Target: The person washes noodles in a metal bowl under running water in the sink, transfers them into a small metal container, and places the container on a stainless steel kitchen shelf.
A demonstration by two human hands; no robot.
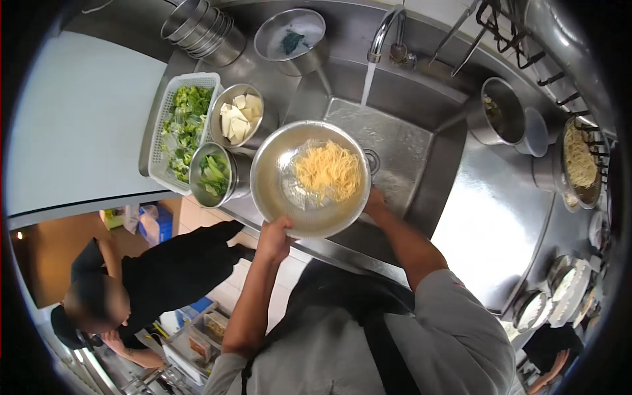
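Note:
A wide metal bowl [273,174] with yellow noodles [329,171] on its right side is held over the near left part of the sink [421,178]. My left hand [274,238] is closed on the bowl's near left rim. At the lower right rim, my right hand [375,201] grips the bowl, its fingers partly hidden behind it. Water runs from the faucet [388,29] into the sink, beyond the bowl.
Left of the bowl stand a basket of greens [187,125], a pot of white slices [238,117] and a pot of green leaves [212,174]. Pots [497,112] stand right of the sink. A person in black [178,266] is at the lower left.

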